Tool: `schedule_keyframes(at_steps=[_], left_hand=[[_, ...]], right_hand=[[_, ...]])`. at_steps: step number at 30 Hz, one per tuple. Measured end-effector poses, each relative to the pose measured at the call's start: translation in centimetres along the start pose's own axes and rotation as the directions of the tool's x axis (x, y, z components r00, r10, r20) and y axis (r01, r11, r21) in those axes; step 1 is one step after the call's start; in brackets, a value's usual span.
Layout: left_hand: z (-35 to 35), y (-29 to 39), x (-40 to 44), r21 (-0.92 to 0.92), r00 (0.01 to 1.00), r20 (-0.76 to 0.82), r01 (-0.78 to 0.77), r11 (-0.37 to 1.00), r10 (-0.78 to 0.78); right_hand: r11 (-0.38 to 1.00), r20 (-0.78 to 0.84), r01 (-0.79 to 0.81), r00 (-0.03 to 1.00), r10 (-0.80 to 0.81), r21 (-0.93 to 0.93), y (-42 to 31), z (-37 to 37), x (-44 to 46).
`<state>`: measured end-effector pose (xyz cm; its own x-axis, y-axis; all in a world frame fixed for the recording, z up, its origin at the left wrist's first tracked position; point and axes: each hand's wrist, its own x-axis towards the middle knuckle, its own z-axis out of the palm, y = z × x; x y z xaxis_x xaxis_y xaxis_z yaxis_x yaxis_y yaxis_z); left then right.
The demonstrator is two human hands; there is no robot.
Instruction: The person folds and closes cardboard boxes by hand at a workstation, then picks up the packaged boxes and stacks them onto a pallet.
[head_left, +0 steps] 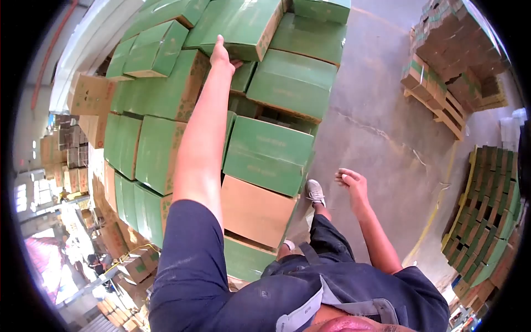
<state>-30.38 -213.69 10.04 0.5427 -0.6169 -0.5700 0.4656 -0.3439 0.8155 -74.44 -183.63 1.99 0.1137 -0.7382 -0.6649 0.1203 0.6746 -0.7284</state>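
My left hand (221, 57) reaches far forward, its fingers stretched out and thumb apart, against the near lower corner of a green cardboard box (243, 25) on the stack. Part of the palm is hidden by the angle. Just below that hand are more green boxes, one large box (293, 83) to its right and another (157, 83) to its left. My right hand (352, 185) hangs over the floor at the stack's right side, fingers loosely curled, with nothing visible in it and touching no box.
A plain brown box side (257, 210) shows low in the stack near my body. Concrete floor (376, 127) runs along the right. Beyond it stand a wooden pallet (437, 108) with brown cartons and a strapped stack of green-and-brown flattened cartons (487, 205). Shelving and cartons fill the left background.
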Motion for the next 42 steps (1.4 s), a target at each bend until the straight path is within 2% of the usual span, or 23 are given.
schedule_keyframes(at_steps=[1, 5, 8, 11, 14, 15, 18, 19, 20, 22, 24, 25, 26, 27, 28, 30, 32, 34, 35, 37, 39, 41, 42], left_hand=[[0.3, 0.3, -0.7, 0.109, 0.995, -0.077, -0.060, 0.992, 0.069], [-1.5, -0.2, 2.2, 0.083, 0.996, -0.040, -0.072, 0.994, 0.076], [-1.6, -0.3, -0.8, 0.215, 0.993, -0.045, -0.100, 0.972, 0.112], [-3.7, -2.4, -3.8, 0.084, 0.991, 0.063, -0.120, 0.989, 0.115], [-8.0, -5.8, -10.6, -0.059, 0.943, 0.294, -0.144, 0.988, 0.155], [-9.9, -7.3, -14.1, -0.103, 0.930, 0.321, -0.155, 0.983, 0.180], [-17.1, -12.8, -24.6, 0.046, 0.920, 0.257, -0.319, 0.947, 0.297], [-20.4, -14.4, -28.1, 0.101, 0.930, 0.226, -0.317, 0.943, 0.289], [-23.4, -16.2, -31.9, 0.038, 0.940, 0.174, -0.305, 0.952, 0.295], [-29.5, -18.3, -39.0, -0.001, 0.947, 0.057, -0.316, 0.949, 0.316], [-35.7, -21.4, -45.1, -0.044, 0.944, -0.129, -0.313, 0.949, 0.305], [-38.7, -22.5, -47.4, -0.030, 0.926, -0.211, -0.325, 0.945, 0.312], [-41.4, -23.2, -50.2, 0.048, 0.909, -0.300, -0.290, 0.956, 0.291], [-44.0, -23.9, -52.7, 0.122, 0.886, -0.379, -0.237, 0.964, 0.266], [-46.8, -26.1, -54.1, 0.082, 0.844, -0.472, -0.247, 0.965, 0.256], [-51.0, -31.7, -56.7, -0.016, 0.767, -0.616, -0.243, 0.970, 0.182], [-53.0, -37.5, -57.4, -0.102, 0.740, -0.665, -0.224, 0.969, 0.101], [-55.3, -43.8, -57.4, -0.252, 0.696, -0.712, -0.130, 0.959, -0.093], [-56.2, -46.4, -57.0, -0.277, 0.698, -0.707, -0.132, 0.952, -0.109], [-57.5, -51.6, -56.9, -0.182, 0.710, -0.690, 0.012, 0.983, -0.137], [-60.9, -56.8, -54.8, -0.202, 0.731, -0.667, 0.014, 0.979, -0.148], [-63.6, -60.1, -52.3, -0.064, 0.744, -0.542, 0.427, 0.902, -0.390], [-65.3, -62.4, -50.4, -0.066, 0.743, -0.539, 0.431, 0.900, -0.396]], right_hand=[[1.000, -0.030, 0.022, 0.999, -0.021, 0.010, -0.4, -0.2, 0.4], [0.998, -0.055, 0.057, 0.997, -0.057, -0.001, -1.7, 1.0, 1.3], [0.996, -0.006, 0.085, 0.996, -0.085, -0.017, -2.2, 2.6, 1.6], [0.992, 0.023, 0.120, 0.993, -0.120, -0.022, -2.9, 4.7, 1.1], [0.979, 0.062, 0.203, 0.978, -0.202, -0.026, -3.9, 6.2, 0.0], [0.966, 0.102, 0.258, 0.962, -0.253, -0.033, -4.3, 6.9, -0.4], [0.944, 0.255, 0.329, 0.915, -0.312, -0.025, -6.9, 9.9, -2.3], [0.932, 0.391, 0.362, 0.855, -0.341, 0.021, -7.9, 11.3, -3.0], [0.927, 0.513, 0.370, 0.784, -0.350, 0.066, -8.8, 12.9, -4.5], [0.898, 0.781, 0.417, 0.512, -0.359, 0.139, -10.8, 18.3, -9.1], [0.853, 0.939, 0.484, 0.161, -0.303, 0.193, -11.6, 24.4, -15.9], [0.836, 0.963, 0.492, -0.022, -0.268, 0.244, -11.5, 27.4, -19.8], [0.869, 0.972, 0.436, -0.123, -0.199, 0.234, -10.9, 29.9, -24.3], [0.932, 0.948, 0.294, -0.296, -0.121, 0.211, -9.5, 32.3, -27.2], [0.977, 0.888, 0.169, -0.457, -0.039, 0.130, -8.0, 34.7, -30.1], [0.994, 0.692, 0.095, -0.715, 0.103, -0.050, -5.6, 38.9, -34.4], [0.970, 0.631, 0.225, -0.740, 0.234, -0.096, -3.9, 40.7, -36.6], [0.979, 0.611, 0.162, -0.765, 0.206, -0.126, -0.4, 42.6, -38.4], [0.979, 0.601, 0.147, -0.773, 0.202, -0.141, 1.3, 43.8, -39.3], [0.949, 0.458, 0.144, -0.849, 0.265, -0.281, 4.7, 46.1, -40.3], [0.923, 0.388, 0.129, -0.880, 0.275, -0.364, 8.6, 47.6, -40.4], [0.905, 0.530, 0.217, -0.750, 0.395, -0.366, 11.2, 47.9, -39.3], [0.869, 0.579, 0.277, -0.657, 0.483, -0.410, 12.2, 48.0, -38.5]])
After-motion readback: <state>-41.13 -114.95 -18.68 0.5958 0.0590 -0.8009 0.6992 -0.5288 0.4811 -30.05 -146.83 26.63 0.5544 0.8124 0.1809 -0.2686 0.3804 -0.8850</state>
